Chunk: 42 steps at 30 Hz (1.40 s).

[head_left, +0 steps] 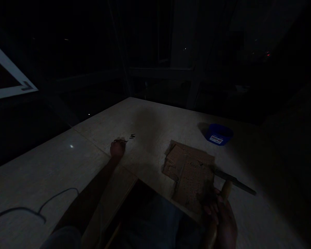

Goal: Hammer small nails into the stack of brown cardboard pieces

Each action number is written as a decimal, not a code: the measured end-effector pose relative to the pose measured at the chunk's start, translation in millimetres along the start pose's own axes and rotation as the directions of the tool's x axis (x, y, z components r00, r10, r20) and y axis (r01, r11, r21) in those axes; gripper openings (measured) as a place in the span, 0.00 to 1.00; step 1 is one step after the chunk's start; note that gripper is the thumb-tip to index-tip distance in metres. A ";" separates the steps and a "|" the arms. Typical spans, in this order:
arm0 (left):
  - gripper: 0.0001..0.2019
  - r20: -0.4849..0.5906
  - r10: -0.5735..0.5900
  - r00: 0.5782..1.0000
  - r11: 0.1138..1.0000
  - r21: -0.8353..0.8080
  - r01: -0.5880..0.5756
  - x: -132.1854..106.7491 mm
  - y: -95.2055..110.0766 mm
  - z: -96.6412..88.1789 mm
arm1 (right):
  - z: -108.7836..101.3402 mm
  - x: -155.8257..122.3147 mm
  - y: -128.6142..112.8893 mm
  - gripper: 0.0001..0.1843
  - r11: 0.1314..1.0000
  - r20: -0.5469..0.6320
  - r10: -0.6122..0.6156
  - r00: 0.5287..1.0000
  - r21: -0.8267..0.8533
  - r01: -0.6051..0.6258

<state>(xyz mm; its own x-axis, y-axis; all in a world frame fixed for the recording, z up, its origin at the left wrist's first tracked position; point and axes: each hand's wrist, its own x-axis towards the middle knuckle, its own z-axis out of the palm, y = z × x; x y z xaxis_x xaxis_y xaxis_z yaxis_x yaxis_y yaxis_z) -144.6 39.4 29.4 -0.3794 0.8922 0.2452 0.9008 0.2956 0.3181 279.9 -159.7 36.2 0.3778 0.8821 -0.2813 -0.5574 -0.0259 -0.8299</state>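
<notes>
My left hand (117, 148) rests on the pale tabletop with its fingers closed around a thin, small dark piece (126, 141). Just beyond it lie several small dark strips (132, 136). At the lower right, my right hand (224, 216) is closed on a tan, rounded handle (226, 190); what the handle belongs to is lost in the dark. Beside that hand lies a stack of brown perforated cardboard-like sheets (191, 176). A long, dark, flat bar-shaped tool (235, 183) lies against the right side of the sheets.
A blue plastic container (219, 135) with a white label stands at the table's (166, 114) right rear. A dark cable (20, 209) runs over the left side. A white frame corner (12, 74) shows at upper left. Surroundings are very dark.
</notes>
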 end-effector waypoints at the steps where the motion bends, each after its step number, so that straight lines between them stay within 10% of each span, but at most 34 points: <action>1: 0.16 -0.002 -0.008 1.000 1.000 -0.017 0.008 -0.4 0.6 -0.8 | -0.1 0.5 0.2 0.17 1.000 0.000 0.002 1.000 0.008 -0.002; 7: 0.18 -0.045 0.070 0.997 0.914 -0.397 -0.082 -18.5 22.6 -9.2 | 1.0 3.2 2.0 0.19 0.998 -0.005 -0.019 1.000 0.058 0.020; 13: 0.15 0.153 0.159 0.975 0.523 -0.851 0.048 -47.3 112.0 -15.4 | 1.8 8.6 7.7 0.21 0.996 -0.008 -0.033 0.999 0.079 0.033; 23: 0.16 0.491 0.502 0.712 0.439 -0.854 0.280 -101.9 258.0 25.4 | 5.2 7.1 13.4 0.23 0.994 -0.059 -0.051 0.997 0.089 0.056; 29: 0.10 0.363 0.662 0.655 0.452 -0.891 0.037 -113.4 275.5 61.5 | 10.2 6.8 9.2 0.27 0.998 -0.101 0.011 0.995 0.065 -0.004; 42: 0.10 0.276 0.787 0.552 0.434 -0.883 -0.177 -123.1 271.1 74.0 | 12.9 7.7 7.0 0.24 0.998 -0.088 0.023 0.996 0.054 -0.018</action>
<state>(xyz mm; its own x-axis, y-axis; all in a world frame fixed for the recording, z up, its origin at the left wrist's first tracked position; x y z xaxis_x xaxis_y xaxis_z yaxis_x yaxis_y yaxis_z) 161.9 35.1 17.7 0.5573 0.8196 0.1330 0.2719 -0.3315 0.9034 269.4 -147.0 34.4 0.4286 0.8364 -0.3415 -0.6034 -0.0163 -0.7973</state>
